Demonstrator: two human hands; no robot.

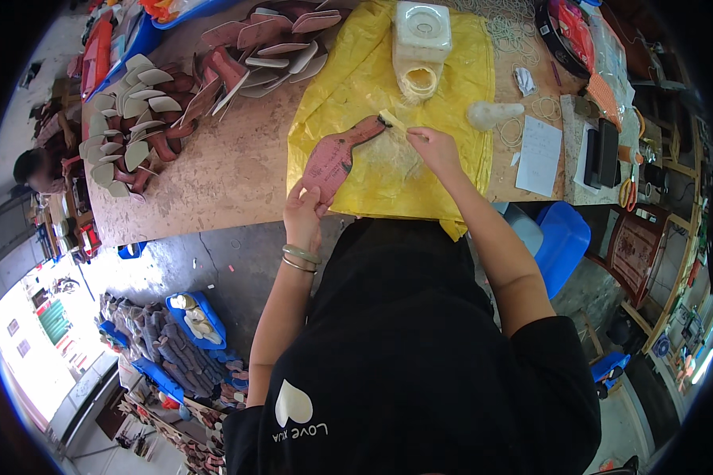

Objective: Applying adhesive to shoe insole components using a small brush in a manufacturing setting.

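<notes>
My left hand pinches the wide end of a pinkish-red shoe insole, thumb on top. The insole is tilted up over a yellow plastic sheet, its narrow dark-edged end pointing away to the right. Closed around a short pale yellowish brush, my right hand has the brush's tip at that narrow end. Just beyond stands a cloudy white plastic container with a crusted round mouth facing me. Smears of dried whitish residue cover the sheet beneath the brush.
Stacked insoles with pale ends spread across the table's left, more pink ones behind. At right lie a whitish bottle, rubber bands, a paper sheet, a black box and scissors. A blue bin stands below.
</notes>
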